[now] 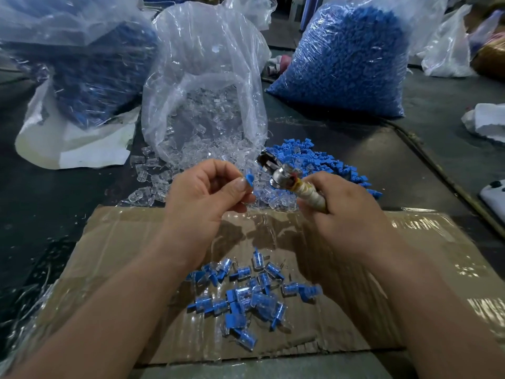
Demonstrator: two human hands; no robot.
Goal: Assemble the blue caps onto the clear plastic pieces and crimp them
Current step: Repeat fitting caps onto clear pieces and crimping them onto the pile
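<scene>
While the left hand [202, 195] pinches a blue-capped clear piece [249, 178], right hand [347, 212] fisted round the crimp tool [282, 175].

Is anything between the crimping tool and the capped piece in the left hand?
Nothing visible. The left hand pinches the capped piece just left of the crimping tool gripped by the right hand; a small open gap separates them.

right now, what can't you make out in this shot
Head view only.
The capped piece pinched by the left hand: fingers cover all but its blue end, fit unclear.
The tool in the right hand: handle hidden in the grip, head blurred.
The left bag: contents obscured by crumpled plastic.
The white object: cut off by the right edge.
</scene>
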